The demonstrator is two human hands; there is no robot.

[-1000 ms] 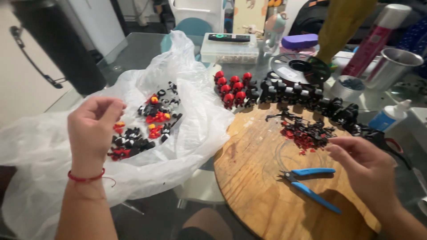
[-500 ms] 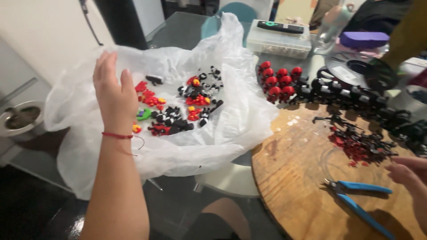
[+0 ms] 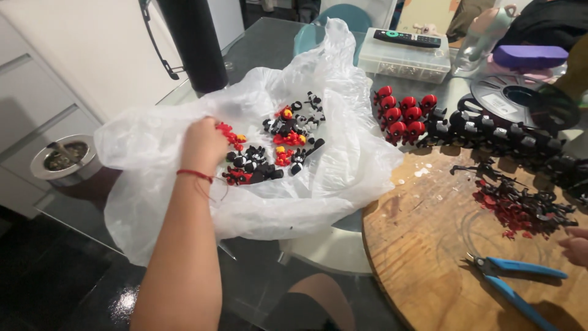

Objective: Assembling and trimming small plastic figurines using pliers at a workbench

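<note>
Pliers with blue handles (image 3: 520,288) are seen nearest on the round wooden board (image 3: 429,257), just beside the right hand (image 3: 576,248), finger state indiscernible. Farther off, the left hand (image 3: 203,144) is curled closed among small red-and-black plastic pieces (image 3: 278,147) inside the crumpled white plastic bag (image 3: 245,202).

Head view, steeply down, close

**Lighting and image quality**

Illumination is indoor, moderate and warm, coming from above. The white plastic bag (image 3: 245,184) shows bright, nearly blown-out highlights. The glass table (image 3: 257,43) carries soft reflections and small glare spots near the lower edge. The floor at lower left is dark. The wooden board (image 3: 429,245) shows short shadows beneath the blue pliers (image 3: 520,282). Focus is slightly soft throughout; wide-angle stretch appears toward the edges.
</note>
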